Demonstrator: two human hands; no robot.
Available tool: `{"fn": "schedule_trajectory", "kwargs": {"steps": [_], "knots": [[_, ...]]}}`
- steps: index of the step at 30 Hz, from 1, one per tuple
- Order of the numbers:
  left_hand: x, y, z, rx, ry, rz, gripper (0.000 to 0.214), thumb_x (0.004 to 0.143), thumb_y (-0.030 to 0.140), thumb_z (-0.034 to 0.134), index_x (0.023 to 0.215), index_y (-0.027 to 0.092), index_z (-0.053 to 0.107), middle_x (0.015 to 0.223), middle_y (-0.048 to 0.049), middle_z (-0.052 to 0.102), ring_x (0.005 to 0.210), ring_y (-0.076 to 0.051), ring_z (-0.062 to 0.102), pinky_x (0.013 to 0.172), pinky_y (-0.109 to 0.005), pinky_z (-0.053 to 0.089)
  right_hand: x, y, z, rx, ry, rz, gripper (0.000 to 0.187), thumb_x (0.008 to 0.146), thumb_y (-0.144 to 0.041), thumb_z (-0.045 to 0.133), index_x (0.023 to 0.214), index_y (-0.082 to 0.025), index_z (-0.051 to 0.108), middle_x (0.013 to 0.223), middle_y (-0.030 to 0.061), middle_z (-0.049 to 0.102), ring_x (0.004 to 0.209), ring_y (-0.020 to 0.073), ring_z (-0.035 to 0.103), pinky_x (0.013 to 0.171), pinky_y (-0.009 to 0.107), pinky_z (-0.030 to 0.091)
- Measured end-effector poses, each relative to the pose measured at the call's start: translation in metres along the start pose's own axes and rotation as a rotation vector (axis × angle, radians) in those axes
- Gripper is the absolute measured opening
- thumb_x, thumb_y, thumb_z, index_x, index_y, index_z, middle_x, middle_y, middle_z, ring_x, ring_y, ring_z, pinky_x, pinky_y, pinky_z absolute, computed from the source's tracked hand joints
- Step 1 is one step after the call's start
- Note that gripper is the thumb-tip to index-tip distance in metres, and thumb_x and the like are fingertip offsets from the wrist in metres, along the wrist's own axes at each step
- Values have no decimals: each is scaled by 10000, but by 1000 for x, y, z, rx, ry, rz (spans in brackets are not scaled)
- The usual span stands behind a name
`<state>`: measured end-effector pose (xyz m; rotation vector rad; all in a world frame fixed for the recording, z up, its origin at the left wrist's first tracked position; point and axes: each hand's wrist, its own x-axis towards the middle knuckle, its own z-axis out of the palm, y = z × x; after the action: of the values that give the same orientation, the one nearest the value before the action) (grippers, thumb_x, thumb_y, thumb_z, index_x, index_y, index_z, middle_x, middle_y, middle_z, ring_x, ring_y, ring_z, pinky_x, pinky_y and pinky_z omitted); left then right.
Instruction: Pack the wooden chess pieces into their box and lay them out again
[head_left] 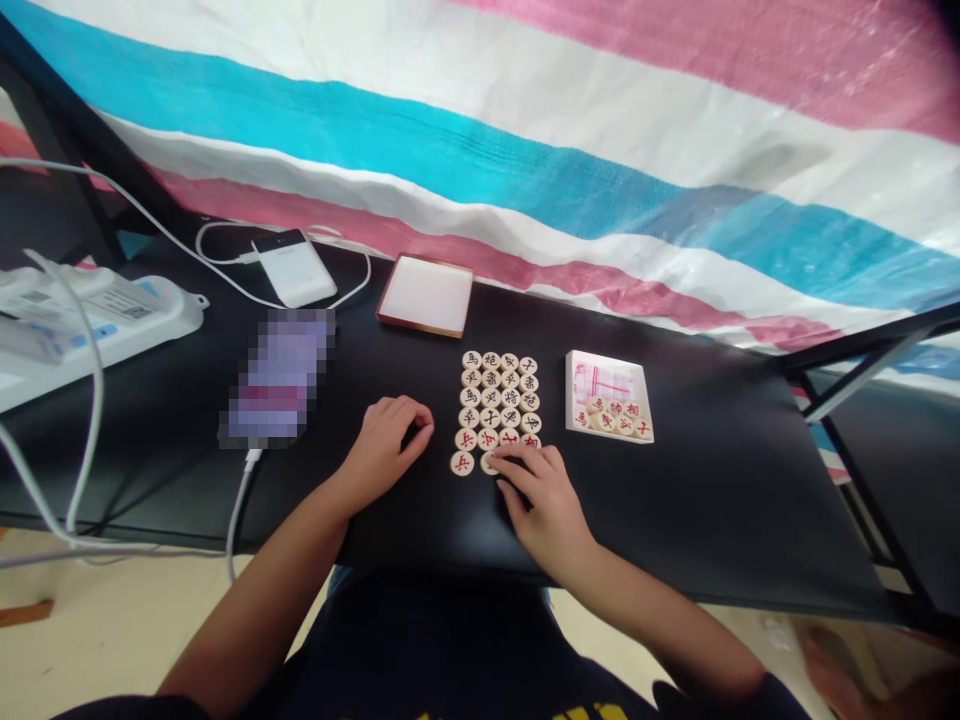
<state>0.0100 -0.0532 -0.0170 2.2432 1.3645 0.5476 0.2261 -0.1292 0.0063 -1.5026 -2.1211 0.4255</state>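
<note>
Round xiangqi pieces (490,397) lie face up in a four-wide block on the black table, black characters in the far rows and red ones in the near rows. My right hand (547,505) is at the nearest row, its fingertips closed on a xiangqi piece (487,466) lying on the table beside a red-marked one; its fingers partly cover that piece. Left of the block, my left hand (386,445) rests on the table with curled fingers, thumb near the index finger and nothing visible between them. An open white box (646,408) on the right holds several red pieces (616,408).
A shallow box lid (425,290) lies behind the pieces. Farther left are a phone (277,375) on a cable, a white power bank (296,272) and a power strip (142,310). A striped plastic sheet (487,130) hangs along the table's (712,500) back edge.
</note>
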Motion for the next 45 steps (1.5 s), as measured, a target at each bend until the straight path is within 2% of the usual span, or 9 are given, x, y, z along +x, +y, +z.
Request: {"fn": "schedule_trajectory", "kwargs": {"steps": [5, 10, 15, 23, 28, 32, 34, 40, 45], "knots": [[0, -2, 1, -13, 9, 2, 105, 834, 258, 436, 811, 203, 522, 807, -15, 565, 796, -187, 480, 752, -339, 346, 1, -1, -4, -63, -67, -22, 286, 800, -87, 456, 992, -215, 624, 867, 64, 607, 805, 200, 493, 714, 367, 471], [0, -1, 1, -6, 14, 5, 97, 838, 247, 438, 820, 202, 521, 814, -13, 562, 805, -186, 480, 758, -334, 342, 2, -12, -12, -31, -187, -67, 418, 772, -38, 432, 1152, -188, 521, 1052, 93, 546, 919, 218, 467, 783, 392, 464], [-1, 0, 1, 6, 12, 9, 94, 841, 239, 438, 826, 199, 521, 818, -12, 561, 803, -182, 481, 769, -331, 344, 0, -18, -14, -21, -334, -187, 429, 773, -3, 406, 1118, -222, 540, 1083, 68, 553, 855, 193, 469, 700, 345, 477], [-1, 0, 1, 11, 15, 13, 98, 844, 237, 437, 829, 194, 524, 822, -16, 559, 812, -184, 480, 777, -330, 342, -2, -14, -2, -122, -231, -91, 162, 822, -232, 527, 963, -174, 585, 902, 73, 580, 797, 193, 477, 675, 341, 453], [-1, 2, 0, 3, 20, 19, 88, 843, 229, 443, 822, 189, 518, 813, -12, 559, 800, -178, 474, 769, -324, 343, -4, -19, 11, -70, -177, -7, 261, 797, -363, 557, 935, -141, 554, 823, 69, 573, 752, 195, 461, 676, 355, 438], [-1, 1, 0, 10, 11, 13, 90, 846, 231, 438, 827, 193, 517, 821, -13, 559, 807, -178, 474, 773, -327, 341, -6, -26, 10, 1, -215, 20, 268, 818, -244, 523, 1072, -161, 513, 942, 74, 557, 823, 201, 453, 725, 358, 424], [-1, 1, 0, 14, 8, 10, 90, 846, 232, 438, 827, 194, 516, 823, -13, 556, 810, -178, 474, 776, -328, 342, -7, -27, 9, 8, -230, 13, 242, 824, -179, 485, 1064, -174, 521, 945, 72, 554, 830, 201, 452, 723, 356, 418], [-2, 0, 2, 14, 11, 13, 95, 847, 232, 432, 831, 192, 517, 829, -13, 555, 810, -175, 475, 784, -328, 341, -7, -25, 13, 11, -200, 25, 177, 831, -186, 474, 994, -163, 537, 902, 75, 560, 810, 204, 456, 708, 362, 415], [-1, 1, 0, 8, 11, 13, 95, 845, 233, 437, 824, 188, 518, 827, -14, 559, 807, -175, 482, 776, -326, 342, -7, -25, 12, 39, -213, 33, 257, 833, -132, 439, 1068, -180, 531, 923, 72, 550, 826, 198, 458, 719, 357, 418]]}}
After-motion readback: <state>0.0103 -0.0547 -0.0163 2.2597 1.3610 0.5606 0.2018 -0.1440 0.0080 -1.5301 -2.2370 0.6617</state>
